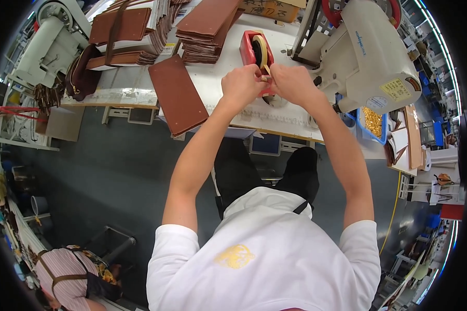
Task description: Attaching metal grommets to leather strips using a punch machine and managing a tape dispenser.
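A red tape dispenser [246,49] stands on the white workbench with a roll of cream tape [263,49] in it. Both my hands meet at its near end. My left hand [242,85] is closed, its fingertips pinched together at the dispenser's front; what they hold is too small to make out. From the right, my right hand [294,84] is closed too, thumb and forefinger pinching the tape's free end. To the left of my left hand, a flat brown leather panel [177,94] lies at a slant, its near end over the bench edge.
Stacks of brown panels [205,31] and a strapped bundle [122,31] fill the bench's back left. A white sewing machine [366,52] stands close on the right, beside a blue bin [373,123] of small gold-coloured pieces. Another person [67,274] works at lower left.
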